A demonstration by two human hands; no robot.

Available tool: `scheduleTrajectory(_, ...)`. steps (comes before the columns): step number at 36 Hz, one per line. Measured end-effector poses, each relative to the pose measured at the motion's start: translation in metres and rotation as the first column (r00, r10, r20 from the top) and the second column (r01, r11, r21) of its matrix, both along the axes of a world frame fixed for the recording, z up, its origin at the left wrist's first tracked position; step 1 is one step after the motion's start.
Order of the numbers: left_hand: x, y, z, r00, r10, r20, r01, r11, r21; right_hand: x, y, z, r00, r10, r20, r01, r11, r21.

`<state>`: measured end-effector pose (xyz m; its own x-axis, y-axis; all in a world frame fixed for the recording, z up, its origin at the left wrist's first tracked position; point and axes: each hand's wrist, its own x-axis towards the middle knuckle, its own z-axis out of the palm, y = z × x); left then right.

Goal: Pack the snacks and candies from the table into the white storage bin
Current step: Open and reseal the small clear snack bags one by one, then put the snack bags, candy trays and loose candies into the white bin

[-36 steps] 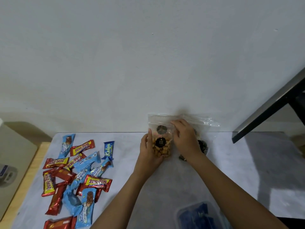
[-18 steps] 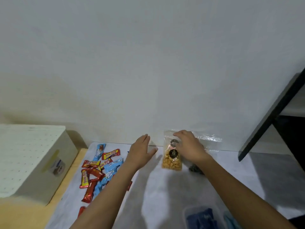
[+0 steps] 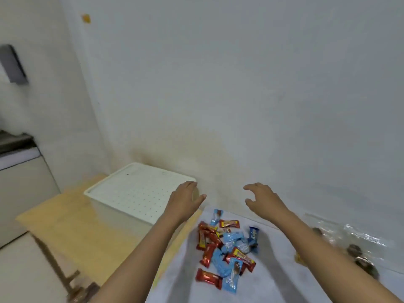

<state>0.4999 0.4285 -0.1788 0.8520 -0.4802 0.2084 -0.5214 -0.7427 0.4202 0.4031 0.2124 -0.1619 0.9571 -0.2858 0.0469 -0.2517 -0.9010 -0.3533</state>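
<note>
- Far left, on the side wall: a grey box-shaped fixture (image 3: 12, 64), blurred; we cannot tell what it is.
- Pale wooden tabletop (image 3: 72, 226) runs along the left, its far end at the white wall.
- White rectangular plastic storage bin (image 3: 135, 193) stands on that wooden tabletop, near the wall. Its perforated white lid is on.
- Left grip (image 3: 184, 200), a bare hand: wide, fingers straight, thumb spread, holding nothing. It sits over the bin's right-hand corner; we cannot tell whether it touches the lid.
- Heap of small red and light-blue foil-wrapped candy bars (image 3: 227, 246) lies on a white sheet (image 3: 279, 276) over the tabletop, just right of the bin and outside it, between the two forearms. One dark-blue wrapper (image 3: 253, 236) is at the heap's right edge; one red bar (image 3: 207, 277) lies at its near edge.
- Right grip (image 3: 262, 200), a bare hand: wide, fingers loosely bent, holding nothing, raised above the sheet's far edge.
- Clear crinkled plastic snack bags (image 3: 363, 237) lie on the sheet at far right, partly behind the right forearm; contents blurred.
</note>
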Motion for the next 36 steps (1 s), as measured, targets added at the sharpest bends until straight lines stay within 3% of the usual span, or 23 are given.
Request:
scheduleTrajectory(10,0.036,0.216,-0.014,1.000,0.022,-0.013,-0.022,1.000,0.018,0.046,0.192,-0.018,1.000,0.019,0.023,-0.022,0.993,0.116)
scheduleTrajectory(17,0.068,0.315,-0.023,0.997,0.054,-0.053,-0.056,0.998,-0.025,0.086,0.279,-0.029,0.999,0.022,0.031,-0.027,0.983,0.181)
scheduleTrajectory(26,0.151,0.344,-0.037,0.995,0.044,-0.089,-0.055,0.990,-0.133,0.158,0.291,-0.039,0.999,-0.030,0.018,0.026,0.983,0.182)
scheduleTrajectory(36,0.273,0.333,-0.047,0.976,0.043,-0.212,-0.074,0.987,-0.142,0.233,0.257,-0.054,0.980,-0.197,0.005,0.186,0.933,0.309)
